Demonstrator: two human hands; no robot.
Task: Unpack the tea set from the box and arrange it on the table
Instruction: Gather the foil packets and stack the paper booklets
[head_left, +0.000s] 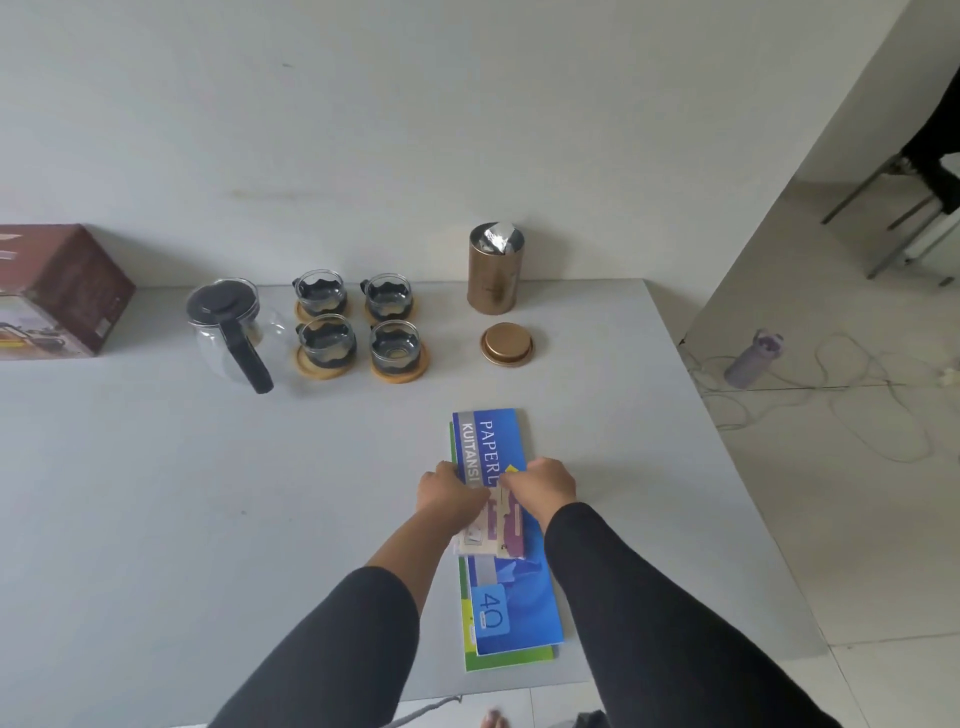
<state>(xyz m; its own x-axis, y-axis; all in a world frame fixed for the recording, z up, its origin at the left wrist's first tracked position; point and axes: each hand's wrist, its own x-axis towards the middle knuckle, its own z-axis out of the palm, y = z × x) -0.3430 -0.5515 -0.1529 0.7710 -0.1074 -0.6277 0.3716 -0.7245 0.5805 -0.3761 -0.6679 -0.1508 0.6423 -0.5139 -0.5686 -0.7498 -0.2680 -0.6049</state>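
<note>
A glass teapot (231, 332) with a black lid and handle stands at the back left of the grey table (156, 493). Right of it, several glass cups (358, 325) in black holders sit on round wooden coasters in a square group. The brown tea-set box (57, 293) stands at the far left. Near the front, my left hand (449, 491) and my right hand (540, 483) both grip a small white and purple paper packet (498, 530) held over a blue booklet (511, 545).
A gold canister (493, 270) with a foil bag inside stands at the back, its gold lid (506, 344) lying in front of it. A green booklet (506, 660) lies under the blue one. Right of the table, a purple bottle (753, 358) and cables lie on the floor.
</note>
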